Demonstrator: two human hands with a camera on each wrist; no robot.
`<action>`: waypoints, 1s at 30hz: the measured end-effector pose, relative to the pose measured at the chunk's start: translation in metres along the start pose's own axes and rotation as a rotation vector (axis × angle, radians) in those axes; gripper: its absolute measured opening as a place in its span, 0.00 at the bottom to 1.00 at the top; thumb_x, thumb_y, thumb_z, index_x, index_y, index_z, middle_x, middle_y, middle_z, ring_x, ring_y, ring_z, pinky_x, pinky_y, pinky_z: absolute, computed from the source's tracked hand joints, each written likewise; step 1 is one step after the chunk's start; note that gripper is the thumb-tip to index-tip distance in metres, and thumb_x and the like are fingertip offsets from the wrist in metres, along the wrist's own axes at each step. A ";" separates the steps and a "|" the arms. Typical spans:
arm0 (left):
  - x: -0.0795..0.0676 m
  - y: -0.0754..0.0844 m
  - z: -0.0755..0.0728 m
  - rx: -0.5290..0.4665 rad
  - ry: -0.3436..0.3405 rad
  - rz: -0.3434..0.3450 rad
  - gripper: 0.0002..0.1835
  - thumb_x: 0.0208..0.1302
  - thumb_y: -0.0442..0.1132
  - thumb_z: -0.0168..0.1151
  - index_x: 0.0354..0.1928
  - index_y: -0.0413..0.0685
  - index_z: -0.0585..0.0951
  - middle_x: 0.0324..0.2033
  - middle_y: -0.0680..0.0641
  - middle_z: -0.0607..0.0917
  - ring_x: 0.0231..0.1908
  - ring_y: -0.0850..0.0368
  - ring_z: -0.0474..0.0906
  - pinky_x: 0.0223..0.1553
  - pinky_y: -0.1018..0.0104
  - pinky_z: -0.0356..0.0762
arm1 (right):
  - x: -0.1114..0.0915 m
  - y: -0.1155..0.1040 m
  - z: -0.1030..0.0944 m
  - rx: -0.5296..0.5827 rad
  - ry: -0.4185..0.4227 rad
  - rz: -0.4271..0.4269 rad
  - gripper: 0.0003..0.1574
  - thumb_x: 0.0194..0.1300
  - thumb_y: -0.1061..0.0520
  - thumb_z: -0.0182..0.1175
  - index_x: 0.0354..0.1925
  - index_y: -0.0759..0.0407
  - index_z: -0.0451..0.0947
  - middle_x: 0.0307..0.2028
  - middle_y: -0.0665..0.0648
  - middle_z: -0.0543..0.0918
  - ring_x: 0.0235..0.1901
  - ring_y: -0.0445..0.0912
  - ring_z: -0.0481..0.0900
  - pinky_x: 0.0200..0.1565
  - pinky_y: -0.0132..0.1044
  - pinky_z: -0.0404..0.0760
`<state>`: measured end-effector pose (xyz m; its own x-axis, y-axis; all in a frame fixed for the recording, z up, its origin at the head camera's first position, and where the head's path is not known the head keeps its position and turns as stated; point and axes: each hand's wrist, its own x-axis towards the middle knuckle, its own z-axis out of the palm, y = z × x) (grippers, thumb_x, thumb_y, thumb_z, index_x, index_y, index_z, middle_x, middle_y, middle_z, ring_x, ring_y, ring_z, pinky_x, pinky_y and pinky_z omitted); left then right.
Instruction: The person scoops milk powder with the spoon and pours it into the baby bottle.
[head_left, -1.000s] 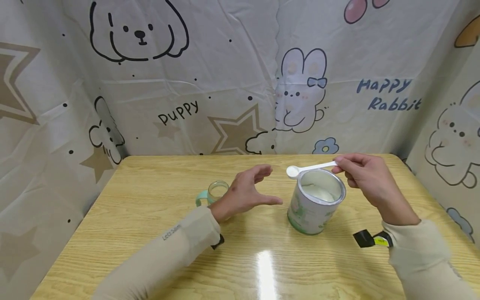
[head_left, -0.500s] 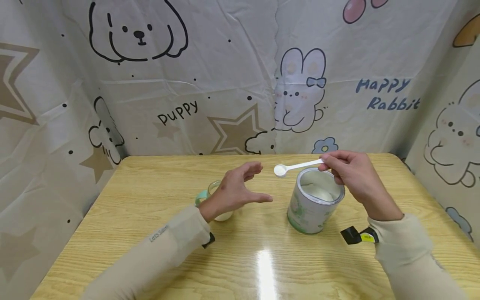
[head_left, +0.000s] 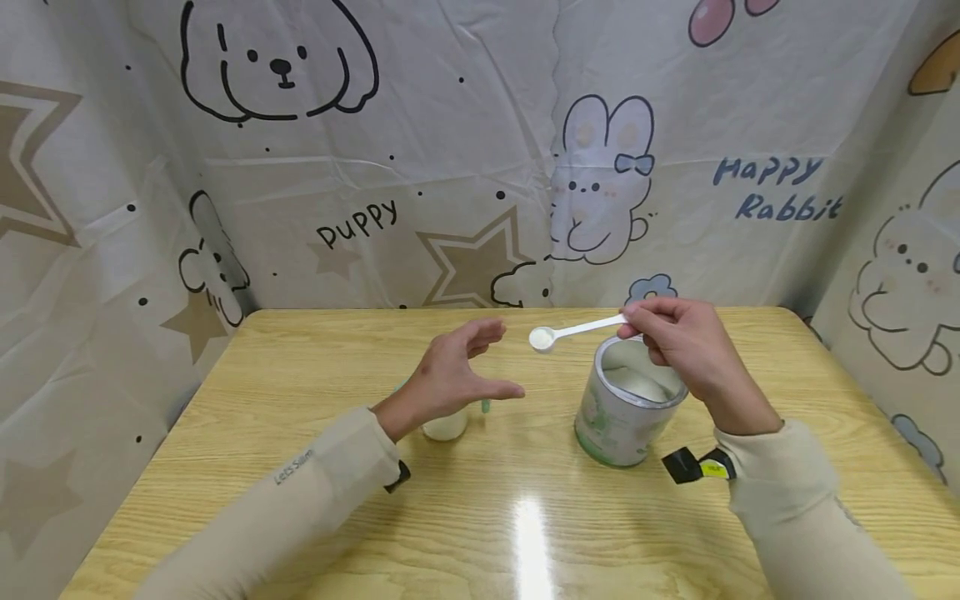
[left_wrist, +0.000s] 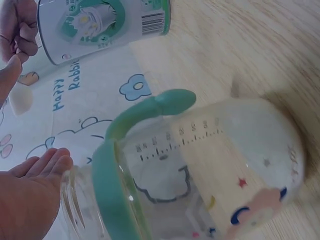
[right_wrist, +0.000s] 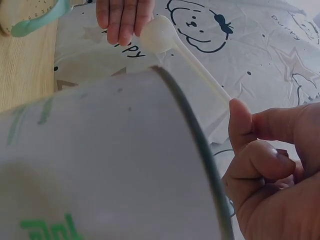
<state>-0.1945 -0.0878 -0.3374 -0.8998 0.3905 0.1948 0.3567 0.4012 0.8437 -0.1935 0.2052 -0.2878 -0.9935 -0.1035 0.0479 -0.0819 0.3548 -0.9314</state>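
My right hand [head_left: 678,337] pinches the handle end of a white measuring scoop [head_left: 542,338]. White powder lies in the scoop's bowl, which hangs left of the can. Below that hand an open milk powder can [head_left: 618,425] stands upright, with powder visible inside. My left hand [head_left: 450,371], fingers apart and thumb stretched out, holds nothing and hovers above a baby bottle [head_left: 445,427], hiding most of it. In the left wrist view the bottle [left_wrist: 175,170] is clear, with green handles [left_wrist: 150,110], printed measuring marks and an uncapped neck. Its lower part looks whitish.
Both things stand on a wooden table [head_left: 540,467], the can to the right of the bottle. A printed cloth [head_left: 465,150] hangs behind the table and along its sides. Sleeves with dark wrist straps [head_left: 697,467] cover both forearms.
The right hand has carried the scoop leftward, from over the can's rim to beyond its left side. My left hand has also shifted left, covering more of the bottle. The can stays put.
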 end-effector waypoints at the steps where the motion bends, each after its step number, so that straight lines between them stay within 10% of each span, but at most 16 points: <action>1: -0.001 -0.001 -0.001 0.002 0.001 -0.002 0.49 0.46 0.40 0.83 0.70 0.39 0.68 0.66 0.40 0.74 0.66 0.49 0.71 0.67 0.64 0.69 | 0.000 -0.001 0.001 0.003 -0.002 -0.004 0.23 0.75 0.51 0.57 0.50 0.72 0.76 0.27 0.42 0.83 0.20 0.37 0.66 0.21 0.26 0.66; 30: -0.024 -0.022 -0.032 0.086 0.049 -0.025 0.48 0.46 0.41 0.83 0.68 0.38 0.69 0.63 0.40 0.77 0.64 0.45 0.73 0.66 0.56 0.70 | 0.012 -0.013 0.041 0.056 -0.046 0.012 0.21 0.74 0.56 0.58 0.52 0.74 0.78 0.26 0.45 0.85 0.17 0.36 0.61 0.19 0.26 0.63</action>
<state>-0.1883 -0.1325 -0.3446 -0.9193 0.3389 0.2001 0.3521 0.4811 0.8028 -0.2007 0.1614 -0.2898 -0.9895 -0.1431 0.0215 -0.0646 0.3034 -0.9507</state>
